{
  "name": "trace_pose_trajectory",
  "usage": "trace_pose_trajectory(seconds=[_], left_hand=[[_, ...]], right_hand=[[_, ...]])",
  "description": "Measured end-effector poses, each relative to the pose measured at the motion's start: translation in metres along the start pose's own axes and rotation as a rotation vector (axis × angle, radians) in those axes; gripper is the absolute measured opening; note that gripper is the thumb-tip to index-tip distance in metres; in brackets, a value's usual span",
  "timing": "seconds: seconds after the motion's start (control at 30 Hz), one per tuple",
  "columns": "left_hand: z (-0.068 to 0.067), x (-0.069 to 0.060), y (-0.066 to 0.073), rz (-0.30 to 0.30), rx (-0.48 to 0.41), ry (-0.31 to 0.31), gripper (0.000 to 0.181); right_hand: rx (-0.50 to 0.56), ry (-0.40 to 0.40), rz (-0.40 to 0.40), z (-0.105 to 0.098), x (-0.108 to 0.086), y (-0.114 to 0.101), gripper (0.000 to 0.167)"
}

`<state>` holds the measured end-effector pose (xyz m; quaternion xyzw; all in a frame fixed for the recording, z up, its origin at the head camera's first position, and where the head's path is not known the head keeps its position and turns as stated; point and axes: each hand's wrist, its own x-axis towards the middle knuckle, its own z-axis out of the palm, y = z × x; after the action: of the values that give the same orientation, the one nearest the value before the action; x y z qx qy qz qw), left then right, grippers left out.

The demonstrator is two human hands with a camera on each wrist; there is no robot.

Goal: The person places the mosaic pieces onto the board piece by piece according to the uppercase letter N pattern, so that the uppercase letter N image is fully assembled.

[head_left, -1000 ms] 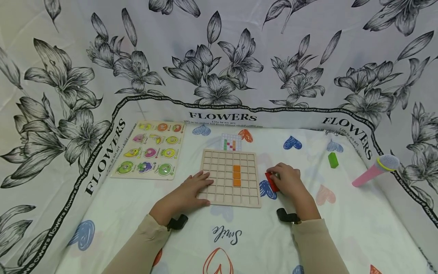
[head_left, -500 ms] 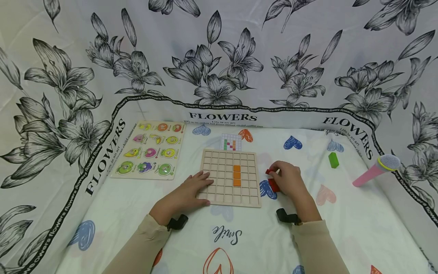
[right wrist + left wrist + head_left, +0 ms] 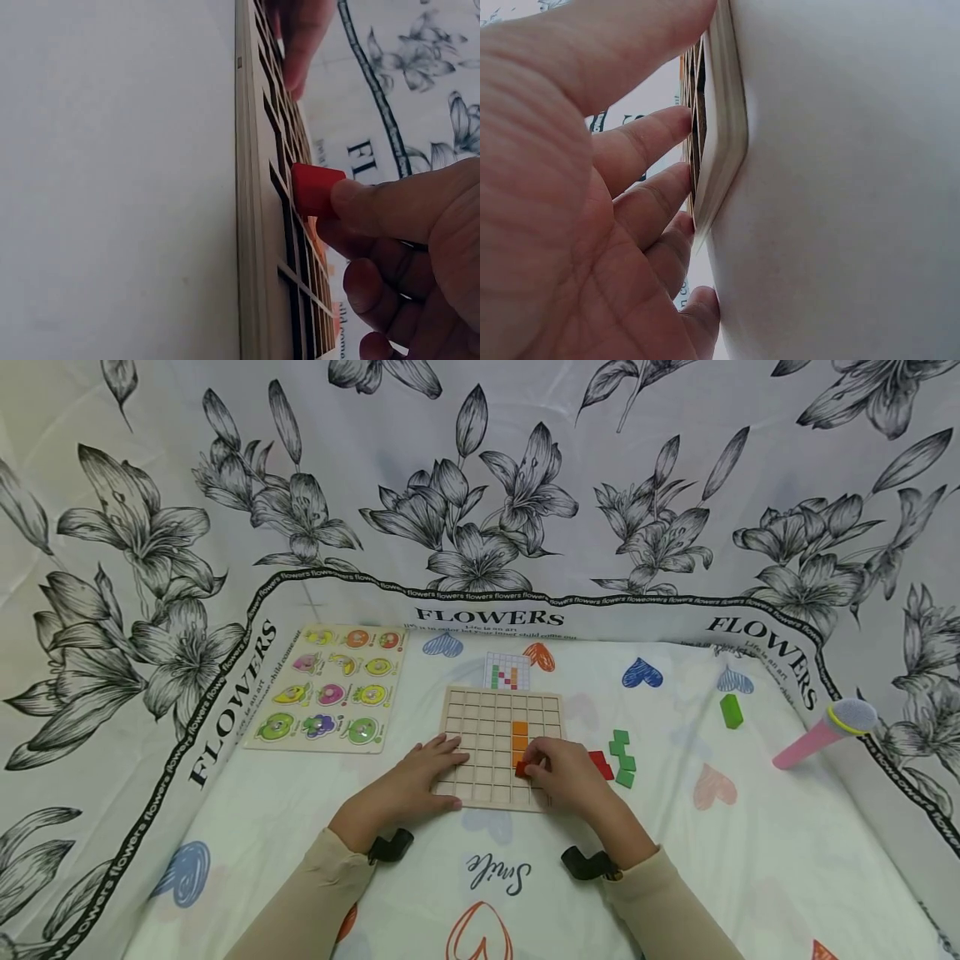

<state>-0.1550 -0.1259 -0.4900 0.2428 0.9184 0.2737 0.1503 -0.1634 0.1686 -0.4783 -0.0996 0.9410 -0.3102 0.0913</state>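
Observation:
A wooden grid board (image 3: 480, 793) lies mid-table, with several orange square tiles (image 3: 520, 742) in one column. My left hand (image 3: 408, 785) rests on its left edge, fingers spread and fairly straight, as the left wrist view also shows. Thumb and fingertips of my right hand (image 3: 570, 777) pinch a red block (image 3: 315, 189). That block touches the grid just below the orange column; whether it sits inside a cell I cannot tell. Beside the board's right edge lie more red tiles (image 3: 602, 766), partly behind the right hand, and several green tiles (image 3: 622, 750).
A small pattern card (image 3: 507, 672) with coloured squares lies behind the board. To the left is a fruit puzzle board (image 3: 322, 689). A green block (image 3: 731, 711) and a pink toy microphone (image 3: 821, 735) stand at the right. Flower-printed cloth (image 3: 480, 477) rises behind.
My right hand picked a red block from the red tiles and moved left onto the board. Green tiles it had covered now show. The left hand stayed in place.

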Motion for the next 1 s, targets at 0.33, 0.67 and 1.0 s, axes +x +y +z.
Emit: trace_pose_trajectory(seconds=[0.33, 0.67, 1.0], left_hand=[[0.0, 0.001, 0.0, -0.002, 0.006, -0.012, 0.076], [0.0, 0.0, 0.001, -0.014, -0.02, -0.004, 0.075], [0.001, 0.001, 0.0, -0.018, -0.014, -0.003, 0.076]], right_hand=[[0.014, 0.0, -0.013, 0.006, -0.001, 0.001, 0.011], [-0.012, -0.013, -0.032, 0.008, -0.004, 0.0, 0.011], [-0.028, -0.016, -0.049, 0.008, -0.004, 0.002, 0.005]])
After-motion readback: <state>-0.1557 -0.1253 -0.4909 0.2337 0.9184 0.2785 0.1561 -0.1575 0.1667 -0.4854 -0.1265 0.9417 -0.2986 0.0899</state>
